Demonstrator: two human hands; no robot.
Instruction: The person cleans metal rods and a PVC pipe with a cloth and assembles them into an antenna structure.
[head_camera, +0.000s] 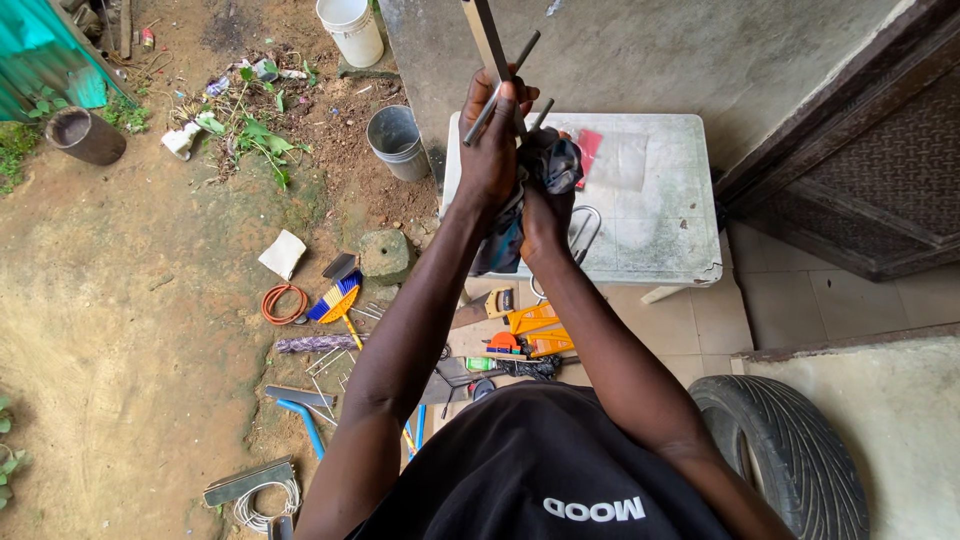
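While both arms are raised in front of the camera, the left hand (492, 150) is closed around a flat metal bar (486, 38) together with a thin dark rod (503, 85); the fingers wrap the bar and the rod crosses it at a slant. The bar runs up out of the top edge of the view. The right hand (543, 215) is clenched on a dark crumpled cloth (545, 170), which is pressed against the lower part of the metal pieces (a second short rod end shows just above the cloth). Hands and metal are held in the air over the near left corner of a white plastic table (650, 225).

On the table, a red-and-clear packet (605, 155) lies toward the far edge, and a metal loop (583, 232) rests near the front edge beside the right wrist. On the ground under the arms lie yellow plastic squares (535, 330), a hand brush (335, 300) and a coiled orange hose (284, 303). A grey bucket (396, 140) stands just left of the table, a white bucket (350, 28) farther off, and a tyre (790, 450) lies at the lower right.
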